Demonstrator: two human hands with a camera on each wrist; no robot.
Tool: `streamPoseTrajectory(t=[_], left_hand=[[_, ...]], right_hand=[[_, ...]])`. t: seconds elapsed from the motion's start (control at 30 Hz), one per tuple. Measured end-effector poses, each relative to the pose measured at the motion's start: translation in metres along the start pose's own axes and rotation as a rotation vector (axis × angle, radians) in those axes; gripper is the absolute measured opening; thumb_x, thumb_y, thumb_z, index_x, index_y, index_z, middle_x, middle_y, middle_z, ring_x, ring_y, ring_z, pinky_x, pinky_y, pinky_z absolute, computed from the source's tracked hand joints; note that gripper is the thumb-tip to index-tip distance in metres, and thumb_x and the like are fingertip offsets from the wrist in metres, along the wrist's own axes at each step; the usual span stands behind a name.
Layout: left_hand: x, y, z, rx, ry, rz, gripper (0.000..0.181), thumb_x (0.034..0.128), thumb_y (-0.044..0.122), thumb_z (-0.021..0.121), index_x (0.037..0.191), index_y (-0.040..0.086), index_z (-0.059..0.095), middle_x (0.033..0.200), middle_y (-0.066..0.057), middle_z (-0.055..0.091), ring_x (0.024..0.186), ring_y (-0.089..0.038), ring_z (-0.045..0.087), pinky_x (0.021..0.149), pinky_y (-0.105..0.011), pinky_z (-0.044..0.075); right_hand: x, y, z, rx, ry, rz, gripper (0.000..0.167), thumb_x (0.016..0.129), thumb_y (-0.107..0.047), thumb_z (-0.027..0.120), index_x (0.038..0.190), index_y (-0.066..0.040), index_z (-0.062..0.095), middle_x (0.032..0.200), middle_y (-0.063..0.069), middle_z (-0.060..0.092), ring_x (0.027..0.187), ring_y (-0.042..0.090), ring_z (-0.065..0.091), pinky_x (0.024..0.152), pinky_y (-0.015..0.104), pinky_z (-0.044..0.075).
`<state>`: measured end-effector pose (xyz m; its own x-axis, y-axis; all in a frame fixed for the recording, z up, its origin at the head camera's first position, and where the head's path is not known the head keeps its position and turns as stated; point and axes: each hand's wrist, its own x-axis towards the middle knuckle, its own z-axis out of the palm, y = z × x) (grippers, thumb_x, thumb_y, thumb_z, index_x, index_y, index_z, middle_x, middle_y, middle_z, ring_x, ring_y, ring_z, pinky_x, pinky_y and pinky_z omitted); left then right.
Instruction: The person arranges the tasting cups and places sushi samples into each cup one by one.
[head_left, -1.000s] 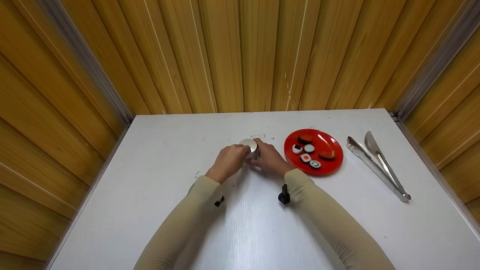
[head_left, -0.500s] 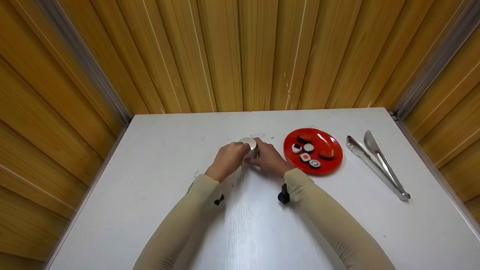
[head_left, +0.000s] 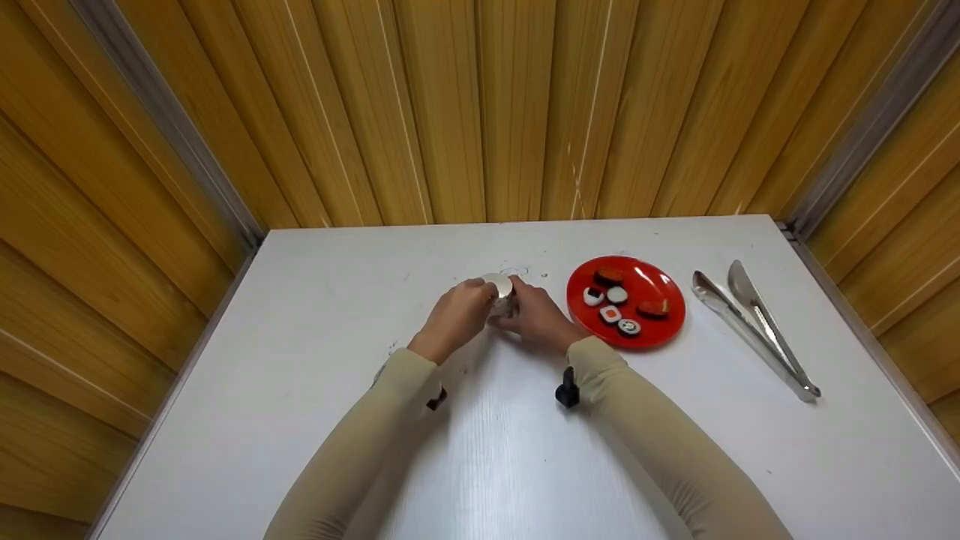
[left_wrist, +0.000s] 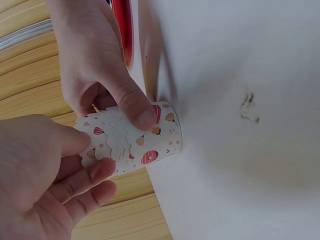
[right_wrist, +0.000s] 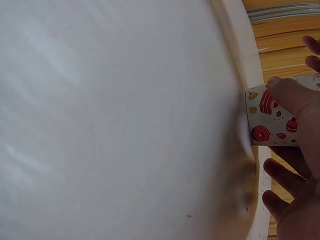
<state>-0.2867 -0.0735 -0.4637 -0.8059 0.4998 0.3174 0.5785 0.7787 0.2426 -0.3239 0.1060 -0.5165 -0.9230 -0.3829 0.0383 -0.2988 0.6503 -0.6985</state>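
The left hand's fingers (left_wrist: 100,171) pinch the rim of the stacked paper cups (left_wrist: 131,142); the right hand (head_left: 536,319) grips them lower down, upright on the worktop (head_left: 337,322).

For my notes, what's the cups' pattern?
White cups, red and tan motifs; clearest in left wrist view.

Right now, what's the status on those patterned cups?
Left hand pinches top of cup stack; right hand grips its side. Stack upright. Red plate beside right hand, seemingly not in the way.
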Motion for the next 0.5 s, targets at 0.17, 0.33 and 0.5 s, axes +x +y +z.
streamPoseTrajectory(t=[0.17,0.33,0.5], left_hand=[[-0.0013,-0.0015,-0.0004,0.0,0.036,0.005,0.011,0.1006,0.0,0.062,0.1,0.002,0.072,0.091,-0.009,0.068,0.08,-0.022,0.067,0.069,-0.035,0.057],[-0.0037,-0.0045,-0.0014,-0.035,0.09,0.025,0.011,0.1015,0.001,0.06,0.103,0.002,0.071,0.092,-0.009,0.067,0.079,-0.02,0.065,0.069,-0.036,0.056],[-0.0061,-0.008,-0.0052,-0.057,0.161,0.062,0.011,0.1008,0.0,0.061,0.106,0.0,0.071,0.095,-0.01,0.068,0.083,-0.021,0.067,0.071,-0.035,0.057]], right_hand=[[0.0008,-0.0001,0.0008,0.014,-0.005,0.01,0.062,0.089,-0.028,0.083,0.138,-0.012,0.05,0.128,0.008,0.065,0.117,0.022,0.059,0.104,0.041,0.047],[0.0005,0.0006,0.0021,0.044,-0.004,0.003,0.068,0.089,-0.025,0.084,0.144,-0.012,0.047,0.134,0.007,0.064,0.125,0.021,0.058,0.11,0.04,0.043],[0.0,0.0015,0.0013,0.101,-0.001,-0.006,0.065,0.088,-0.024,0.084,0.141,-0.013,0.049,0.131,0.004,0.065,0.118,0.019,0.059,0.106,0.04,0.046]])
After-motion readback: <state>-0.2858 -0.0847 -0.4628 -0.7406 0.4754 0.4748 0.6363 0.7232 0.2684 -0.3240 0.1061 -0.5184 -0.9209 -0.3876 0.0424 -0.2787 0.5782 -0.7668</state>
